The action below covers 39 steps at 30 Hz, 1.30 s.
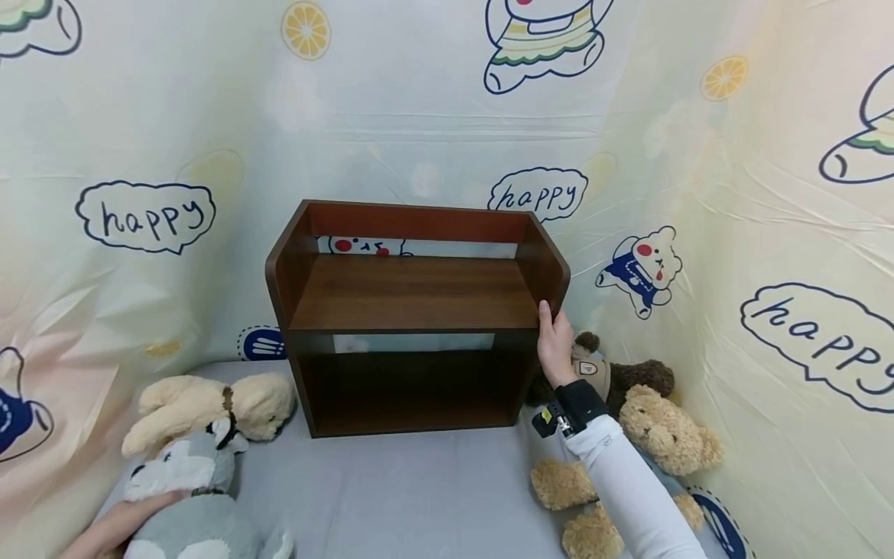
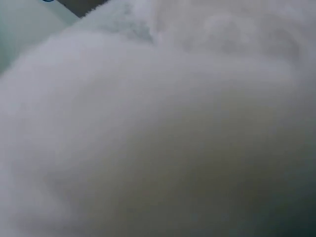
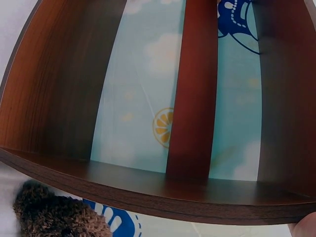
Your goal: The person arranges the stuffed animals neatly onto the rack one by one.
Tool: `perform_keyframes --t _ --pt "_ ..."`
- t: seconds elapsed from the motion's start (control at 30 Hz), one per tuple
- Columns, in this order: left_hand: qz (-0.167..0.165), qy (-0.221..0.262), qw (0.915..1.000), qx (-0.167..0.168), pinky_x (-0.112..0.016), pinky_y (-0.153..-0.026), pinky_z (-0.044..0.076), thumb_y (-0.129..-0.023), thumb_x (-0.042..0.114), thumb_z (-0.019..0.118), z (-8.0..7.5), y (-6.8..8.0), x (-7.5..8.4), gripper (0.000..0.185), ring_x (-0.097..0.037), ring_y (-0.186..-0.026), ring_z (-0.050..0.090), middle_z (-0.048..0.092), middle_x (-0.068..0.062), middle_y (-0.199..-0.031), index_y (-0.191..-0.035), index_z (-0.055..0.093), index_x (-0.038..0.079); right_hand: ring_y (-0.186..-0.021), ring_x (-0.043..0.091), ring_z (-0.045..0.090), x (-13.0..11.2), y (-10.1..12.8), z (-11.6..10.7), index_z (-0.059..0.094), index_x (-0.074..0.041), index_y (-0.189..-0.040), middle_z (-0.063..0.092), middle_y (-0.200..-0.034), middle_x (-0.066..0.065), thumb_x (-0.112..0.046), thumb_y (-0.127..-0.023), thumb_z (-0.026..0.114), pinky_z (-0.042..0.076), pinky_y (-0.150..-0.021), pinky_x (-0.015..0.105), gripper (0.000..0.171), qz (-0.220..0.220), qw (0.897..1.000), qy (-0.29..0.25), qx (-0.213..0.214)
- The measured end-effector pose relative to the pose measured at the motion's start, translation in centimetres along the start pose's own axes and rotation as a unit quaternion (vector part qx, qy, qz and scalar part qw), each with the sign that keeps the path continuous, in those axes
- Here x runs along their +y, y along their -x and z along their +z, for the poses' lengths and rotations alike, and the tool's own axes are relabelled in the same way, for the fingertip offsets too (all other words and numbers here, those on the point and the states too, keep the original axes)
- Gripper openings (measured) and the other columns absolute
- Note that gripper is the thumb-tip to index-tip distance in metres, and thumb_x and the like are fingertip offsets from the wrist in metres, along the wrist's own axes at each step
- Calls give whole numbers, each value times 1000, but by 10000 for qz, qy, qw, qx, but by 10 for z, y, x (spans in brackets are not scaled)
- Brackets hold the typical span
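A dark brown two-tier wooden shelf [image 1: 412, 293] stands near the back of the grey surface. My right hand [image 1: 555, 348] grips its right side panel, thumb on the front edge. In the right wrist view, the shelf's inside [image 3: 195, 98] fills most of the picture, with a bit of a finger [image 3: 305, 228] at the lower right corner. At the lower left, my left hand [image 1: 140, 512] holds a grey and white plush husky [image 1: 199, 520] around the neck; some of its fingers are hidden. Blurred white fur [image 2: 148, 123] covers the left wrist view.
A cream plush dog [image 1: 188, 407] lies behind the husky, left of the shelf. To the right are a tan teddy bear [image 1: 667, 431] and a dark brown plush [image 1: 639, 382]. Printed cloth [image 1: 405, 124] hangs behind and on both sides of the grey surface [image 1: 405, 497].
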<state>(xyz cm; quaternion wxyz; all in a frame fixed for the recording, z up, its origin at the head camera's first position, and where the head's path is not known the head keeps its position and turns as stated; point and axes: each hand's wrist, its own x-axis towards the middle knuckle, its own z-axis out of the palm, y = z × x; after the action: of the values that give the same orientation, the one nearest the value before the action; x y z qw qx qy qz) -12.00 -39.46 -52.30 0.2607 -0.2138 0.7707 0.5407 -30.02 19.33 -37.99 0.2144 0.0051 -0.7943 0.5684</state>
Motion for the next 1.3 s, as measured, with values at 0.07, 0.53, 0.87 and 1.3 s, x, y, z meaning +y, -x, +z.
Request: perform_keyframes --t 0.07,0.53,0.87,1.3 --pt "137 129 9998 -14 -41 -77 47 -87 39 57 -1 2 2 83 -27 -86 54 50 -28 -101 -120 23 -30 -96 24 44 0 0 0 44 0 -121 51 -115 17 -43 -97 33 35 -79 35 51 34 10000 23 -21" --pt "373 242 9984 364 -33 -78 43 -87 38 58 0 11 25 100 -27 -97 46 11 -37 -130 -131 -9 -22 -96 26 45 0 0 1 45 2 -121 52 -114 19 -40 -98 34 35 -77 34 49 -76 10000 17 58" --pt "816 260 9944 613 -18 -71 40 -86 35 61 3 18 39 94 13 -78 36 13 -25 -132 -138 -6 -6 -91 25 44 -1 1 2 47 2 -116 52 -108 18 -40 -98 35 33 -73 33 48 -32 10000 26 67" --pt "1103 -520 9863 1108 -34 -84 38 -85 38 61 18 33 49 99 2 -86 43 13 -31 -138 -139 -6 -11 -85 25 42 -1 0 2 47 3 -110 48 -94 15 -41 -98 33 30 -69 32 48 -13 9998 123 130"
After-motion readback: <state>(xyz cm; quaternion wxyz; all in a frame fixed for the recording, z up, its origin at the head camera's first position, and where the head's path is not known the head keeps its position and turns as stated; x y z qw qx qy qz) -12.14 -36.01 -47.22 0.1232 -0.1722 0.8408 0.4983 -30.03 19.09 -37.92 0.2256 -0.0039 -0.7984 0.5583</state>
